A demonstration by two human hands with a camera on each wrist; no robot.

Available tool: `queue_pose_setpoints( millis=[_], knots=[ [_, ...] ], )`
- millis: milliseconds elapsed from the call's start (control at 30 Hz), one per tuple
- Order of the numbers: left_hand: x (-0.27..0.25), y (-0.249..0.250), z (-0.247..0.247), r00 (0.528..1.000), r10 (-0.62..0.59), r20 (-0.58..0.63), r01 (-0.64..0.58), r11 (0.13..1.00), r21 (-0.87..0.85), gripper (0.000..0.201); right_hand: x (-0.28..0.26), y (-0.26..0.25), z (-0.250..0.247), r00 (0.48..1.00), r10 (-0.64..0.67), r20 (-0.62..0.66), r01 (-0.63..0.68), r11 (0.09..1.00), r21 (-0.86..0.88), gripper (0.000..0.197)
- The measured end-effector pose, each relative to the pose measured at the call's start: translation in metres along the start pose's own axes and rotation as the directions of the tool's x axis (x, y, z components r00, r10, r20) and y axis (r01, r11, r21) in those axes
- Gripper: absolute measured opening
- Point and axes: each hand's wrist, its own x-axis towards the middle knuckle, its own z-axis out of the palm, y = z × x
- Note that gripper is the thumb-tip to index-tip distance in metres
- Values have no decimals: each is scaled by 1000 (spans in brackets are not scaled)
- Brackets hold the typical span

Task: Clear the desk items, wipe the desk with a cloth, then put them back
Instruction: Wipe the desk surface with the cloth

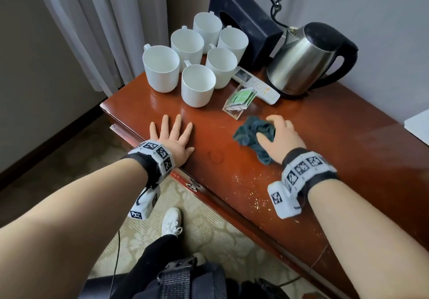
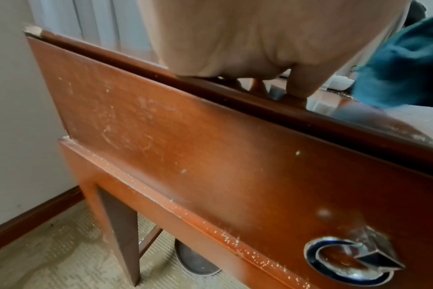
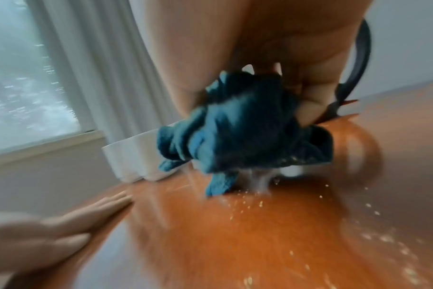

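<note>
Both hands are on the bench [image 1: 348,150]: my left hand [image 1: 173,137] lies flat with fingers spread near the front edge, holding nothing, and my right hand [image 1: 282,133] has its fingers curled over a bunched dark teal cloth [image 1: 253,133], pressing it to the wood at centre frame. Pale crumbs [image 1: 250,189] lie scattered at lower right of the cloth, toward the bench's front edge. Six white mugs [image 1: 197,85], a clear holder of tea sachets [image 1: 240,100], a remote control [image 1: 257,85], a steel kettle [image 1: 301,61] and a black tissue box [image 1: 246,24] crowd the upper part of the frame. I judge wiping is underway. To do it well I'd flatten the cloth, sweep the crumbs in one direction, and stay clear of the sachet holder just beside it.
</note>
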Motion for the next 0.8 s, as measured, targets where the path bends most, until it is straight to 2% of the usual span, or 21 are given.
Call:
queue_pose_setpoints(
  millis=[67, 167, 333, 433, 500, 533, 567, 633, 667, 733, 800],
  knots=[
    [1, 1, 2, 1000, -5, 5, 5, 1000, -6, 63, 14, -2, 8, 993, 100, 62, -101, 995, 5, 58],
    [2, 0, 4, 1000, -10, 3, 10, 1000, -8, 63, 22, -13, 28, 989, 97, 116, -85, 991, -103, 59],
    [4, 0, 2, 1000, -17, 20, 18, 1000, -16, 64, 3, -32, 47, 986, -96, 138, 122, 973, -194, 55],
    [4, 0, 0, 999, -16, 34, 17, 999, -33, 65, -12, -36, 47, 919, -260, 297, 333, 914, -232, 52],
    [4, 1, -1, 999, -16, 43, 17, 999, -32, 65, -17, -34, 41, 863, -293, 413, 415, 877, -245, 49],
    [4, 1, -1, 999, -17, 46, 19, 999, -33, 65, -16, -31, 36, 865, -281, 415, 403, 882, -243, 47],
    [4, 1, -1, 999, -19, 46, 20, 999, -34, 65, -13, -27, 31, 896, -252, 365, 350, 907, -235, 43],
    [4, 1, -1, 999, -22, 38, 23, 999, -33, 65, -4, -22, 24, 974, -157, 163, 188, 963, -192, 38],
    [4, 2, -1, 999, -23, 32, 24, 999, -33, 65, 0, -21, 24, 989, -116, 89, 130, 977, -170, 40],
    [4, 2, 0, 999, -25, 29, 25, 999, -31, 65, 4, -26, 31, 992, -84, 98, 99, 982, -161, 52],
    [4, 3, 0, 999, -29, 29, 30, 999, -34, 65, 3, -36, 43, 979, -111, 169, 145, 967, -209, 62]
  ],
)
